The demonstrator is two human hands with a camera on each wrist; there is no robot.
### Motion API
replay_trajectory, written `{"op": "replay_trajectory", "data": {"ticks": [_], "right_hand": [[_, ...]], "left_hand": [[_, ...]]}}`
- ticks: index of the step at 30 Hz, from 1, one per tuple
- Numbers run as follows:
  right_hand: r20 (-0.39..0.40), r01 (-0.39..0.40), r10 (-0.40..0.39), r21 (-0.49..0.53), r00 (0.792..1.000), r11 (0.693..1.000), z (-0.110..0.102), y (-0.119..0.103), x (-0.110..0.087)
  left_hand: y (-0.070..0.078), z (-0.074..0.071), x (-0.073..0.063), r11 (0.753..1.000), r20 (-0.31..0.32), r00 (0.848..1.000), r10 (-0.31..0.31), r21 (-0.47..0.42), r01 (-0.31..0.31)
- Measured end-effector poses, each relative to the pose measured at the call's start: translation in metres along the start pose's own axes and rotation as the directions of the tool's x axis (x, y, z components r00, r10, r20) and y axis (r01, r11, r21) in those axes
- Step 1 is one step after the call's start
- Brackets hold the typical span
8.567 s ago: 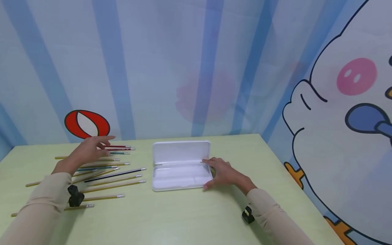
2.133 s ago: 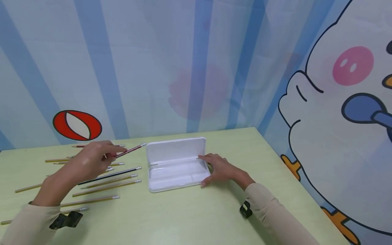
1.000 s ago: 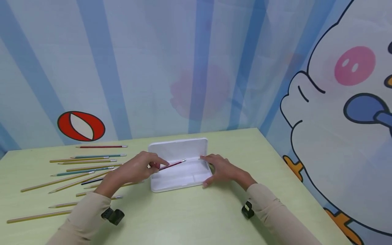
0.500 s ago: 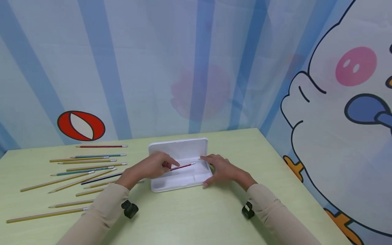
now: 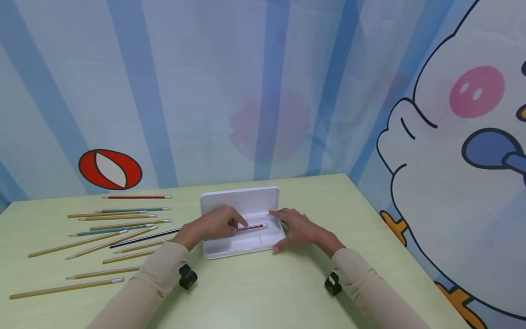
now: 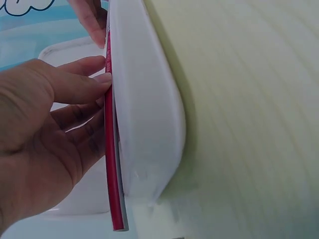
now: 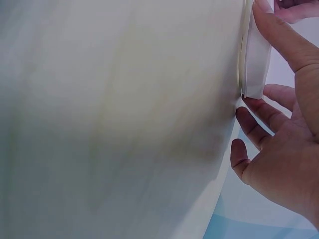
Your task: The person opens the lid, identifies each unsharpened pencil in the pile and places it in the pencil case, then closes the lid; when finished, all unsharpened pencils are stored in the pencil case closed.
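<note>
A white pencil case (image 5: 240,249) lies on the table with its lid (image 5: 263,199) raised at the back. My left hand (image 5: 219,223) pinches a red pencil (image 5: 255,227) between thumb and fingers, low over the case's tray, the white-tipped eraser end pointing right. In the left wrist view the red pencil (image 6: 114,174) runs along the case's near wall (image 6: 149,99). My right hand (image 5: 302,228) grips the right end of the case, thumb at the front corner and fingers near the hinge. The right wrist view shows the thumb against the case wall (image 7: 256,64).
To the left lie several pencils: yellow ones (image 5: 78,243), blue ones (image 5: 111,229), a black one (image 5: 144,237) and a red one (image 5: 137,197). Behind the table (image 5: 255,292) hangs a blue striped cloth (image 5: 205,91).
My left hand has picked up a red pencil from the group at the left and carried it right, over the tray, levelling it. My right hand has stayed at the case.
</note>
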State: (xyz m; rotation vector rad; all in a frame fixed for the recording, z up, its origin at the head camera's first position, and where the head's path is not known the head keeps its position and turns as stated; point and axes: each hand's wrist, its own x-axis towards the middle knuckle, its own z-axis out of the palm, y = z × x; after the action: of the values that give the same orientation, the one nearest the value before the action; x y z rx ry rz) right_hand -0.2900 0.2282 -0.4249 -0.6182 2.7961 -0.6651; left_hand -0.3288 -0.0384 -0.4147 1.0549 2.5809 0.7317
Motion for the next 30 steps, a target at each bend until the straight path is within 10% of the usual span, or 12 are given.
{"op": "replay_trajectory", "data": {"ticks": [30], "right_hand": [[-0.006,0.016,-0.016,-0.003,1.0,1.0,0.002,0.005,0.002]], "left_hand": [[0.024,0.012,0.019,0.984,-0.016,1.0,-0.027,0.173,0.03]]}}
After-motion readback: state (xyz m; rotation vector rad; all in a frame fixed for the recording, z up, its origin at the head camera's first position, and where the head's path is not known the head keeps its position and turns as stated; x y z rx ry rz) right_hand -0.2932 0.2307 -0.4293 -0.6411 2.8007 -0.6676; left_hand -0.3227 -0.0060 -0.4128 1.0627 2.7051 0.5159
